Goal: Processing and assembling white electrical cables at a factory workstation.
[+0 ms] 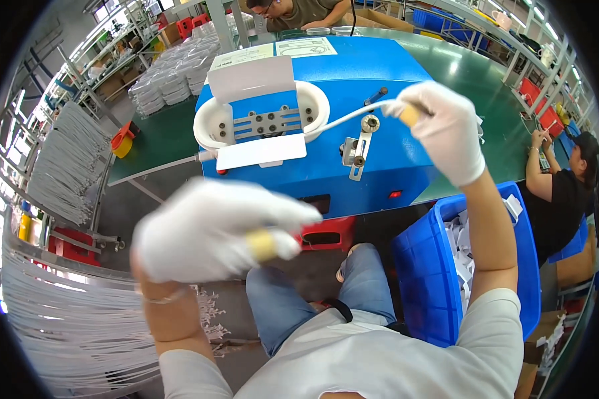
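A blue winding machine (393, 73) stands on the bench in front of me, with a white oval ring (209, 126) and slotted metal bars on its top. My right hand (446, 130), in a white glove with a yellow finger band, is closed round a white cable (353, 117) that runs from the ring's right side. My left hand (213, 229), also gloved and banded in yellow, hovers below and left of the machine. It is blurred, its thumb and fingers look apart, and nothing shows in it. White flaps (263, 152) lie in front of and behind the bars.
A blue bin (422, 279) of white scraps stands at my right. Bundles of white cables (80, 332) hang on racks at my left. Clear plastic trays (180, 70) are stacked behind. One person (299, 13) sits opposite, another (566, 179) to the right.
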The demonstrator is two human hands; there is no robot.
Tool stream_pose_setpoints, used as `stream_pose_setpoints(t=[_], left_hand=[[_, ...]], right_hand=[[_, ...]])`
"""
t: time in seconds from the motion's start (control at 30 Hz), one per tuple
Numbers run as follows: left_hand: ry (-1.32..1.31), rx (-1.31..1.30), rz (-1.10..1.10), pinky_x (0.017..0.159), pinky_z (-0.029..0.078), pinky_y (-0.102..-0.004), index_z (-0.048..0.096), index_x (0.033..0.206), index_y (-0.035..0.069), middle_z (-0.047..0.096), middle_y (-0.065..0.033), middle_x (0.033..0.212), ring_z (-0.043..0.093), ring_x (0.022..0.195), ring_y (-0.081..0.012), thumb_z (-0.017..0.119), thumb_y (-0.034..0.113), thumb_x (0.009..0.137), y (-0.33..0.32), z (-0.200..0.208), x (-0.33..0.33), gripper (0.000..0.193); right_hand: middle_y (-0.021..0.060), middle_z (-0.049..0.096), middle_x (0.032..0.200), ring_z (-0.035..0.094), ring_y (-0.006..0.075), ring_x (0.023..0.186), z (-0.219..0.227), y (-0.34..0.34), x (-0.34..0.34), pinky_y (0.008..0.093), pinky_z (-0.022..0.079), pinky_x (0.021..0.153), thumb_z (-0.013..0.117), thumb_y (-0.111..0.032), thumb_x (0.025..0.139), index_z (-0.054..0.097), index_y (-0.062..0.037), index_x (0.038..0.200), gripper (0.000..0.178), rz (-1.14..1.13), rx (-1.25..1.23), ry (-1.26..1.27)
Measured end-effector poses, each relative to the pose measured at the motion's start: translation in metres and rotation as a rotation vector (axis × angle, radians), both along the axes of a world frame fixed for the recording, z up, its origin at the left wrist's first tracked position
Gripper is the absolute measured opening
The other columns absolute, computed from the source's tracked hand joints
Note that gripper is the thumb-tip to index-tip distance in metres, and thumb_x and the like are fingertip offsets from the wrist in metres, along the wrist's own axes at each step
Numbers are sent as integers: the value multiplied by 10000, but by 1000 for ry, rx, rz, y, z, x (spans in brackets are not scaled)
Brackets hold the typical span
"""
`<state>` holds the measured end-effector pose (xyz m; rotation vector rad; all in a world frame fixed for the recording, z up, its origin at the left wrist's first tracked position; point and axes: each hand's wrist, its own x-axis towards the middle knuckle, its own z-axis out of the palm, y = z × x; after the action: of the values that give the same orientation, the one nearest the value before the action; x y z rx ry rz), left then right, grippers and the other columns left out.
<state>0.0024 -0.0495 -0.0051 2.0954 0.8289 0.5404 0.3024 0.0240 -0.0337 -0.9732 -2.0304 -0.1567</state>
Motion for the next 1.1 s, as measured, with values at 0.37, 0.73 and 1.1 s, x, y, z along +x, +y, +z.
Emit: stream_pose_setpoints(t=[0.37,0.73,1.1], left_hand=[[-301,783,-743,901,464,-308,726,909,3,666,-182,1058,611,997,-227,552,-118,720,165,63,2,284],[237,506,313,776,505,-278,711,931,-1,687,-114,826,633,773,-180,640,-5,715,83,53,-63,228],[172,1003,484,744,495,-380,676,915,64,639,-119,899,615,815,-307,631,138,790,72,1,-27,153]], right_hand=[[87,668,884,643,180,781,56,127,-88,276,524,722,669,-77,801,693,-64,887,91,176,301,-263],[91,608,816,612,252,799,58,22,-96,311,511,713,665,-13,741,680,-72,883,155,275,383,-304],[101,623,893,604,226,847,60,44,-109,318,516,773,658,-154,777,643,-49,1003,250,194,-256,-474]])
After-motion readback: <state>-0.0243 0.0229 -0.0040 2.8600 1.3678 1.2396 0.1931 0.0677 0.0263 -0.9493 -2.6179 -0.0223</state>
